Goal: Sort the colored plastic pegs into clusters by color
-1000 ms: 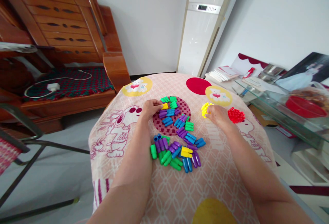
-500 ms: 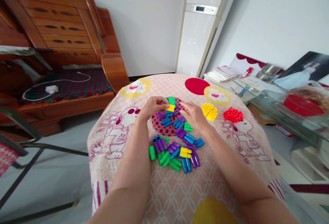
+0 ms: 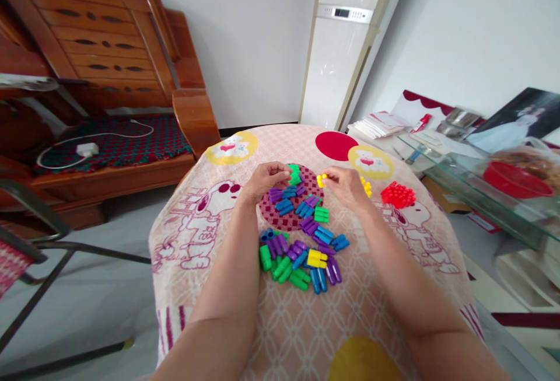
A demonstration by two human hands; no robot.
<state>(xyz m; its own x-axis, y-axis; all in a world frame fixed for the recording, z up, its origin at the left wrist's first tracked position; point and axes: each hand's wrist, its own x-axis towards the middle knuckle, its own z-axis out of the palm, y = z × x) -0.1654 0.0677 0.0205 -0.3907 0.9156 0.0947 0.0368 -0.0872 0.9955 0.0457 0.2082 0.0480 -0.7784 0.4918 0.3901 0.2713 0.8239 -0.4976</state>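
My right hand pinches a small yellow plastic building block between thumb and fingers, above the right side of the dark red patterned circle on the cloth. Across from it, my left hand is closed, its fingertips right beside some green blocks; what they hold, if anything, is hidden. Below the hands lie loose blue blocks, purple blocks and more green blocks, with one yellow piece among them. A yellow cluster is partly covered by my right hand.
A cluster of red blocks sits on the right of the cloth-covered round table. Further right stands a glass shelf with a red bowl. A wooden bench is at left, near a metal-framed chair.
The yellow block that was at my left fingertips is gone from there, and a yellow block now shows in my right fingers. My right hand has moved right and its fingers have closed.
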